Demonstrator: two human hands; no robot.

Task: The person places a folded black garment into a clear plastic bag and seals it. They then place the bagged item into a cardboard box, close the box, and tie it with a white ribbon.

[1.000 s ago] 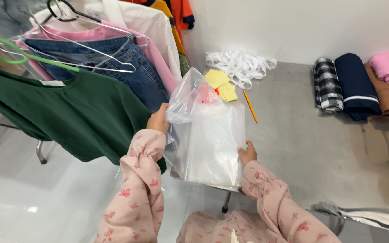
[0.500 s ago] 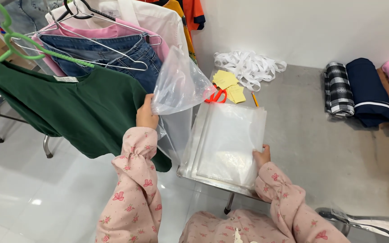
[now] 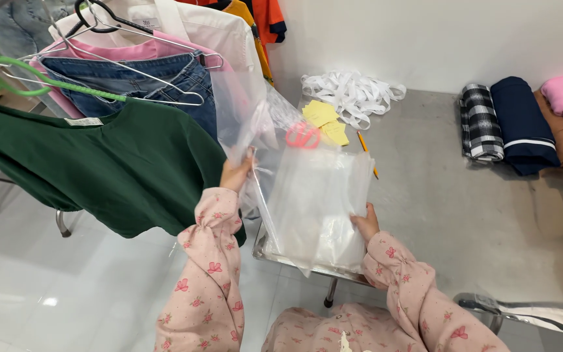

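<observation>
My left hand (image 3: 234, 175) lifts one clear plastic bag (image 3: 245, 114) by its edge, the fingers pinching the film, so the sheet stands up in front of the hanging clothes. My right hand (image 3: 363, 223) rests on the stack of clear bags (image 3: 317, 202) lying at the near edge of the steel bench (image 3: 464, 202); its fingers seem pressed down on the stack's right side, though I cannot tell whether they grip it or only steady it.

The bag looks almost weightless, limp and slick. It sags and folds wherever it is unsupported, and I judge it would cling to its neighbours and slide between dry fingertips. A pinch at the open rim or a corner seems the surest hold, since the flat middle offers nothing to catch.

Beyond the stack lie pink scissors (image 3: 302, 135), yellow paper notes (image 3: 320, 114), a pencil (image 3: 367, 151) and a heap of white tape (image 3: 350, 91). A green top (image 3: 99, 169) hangs just beside my left sleeve.
</observation>
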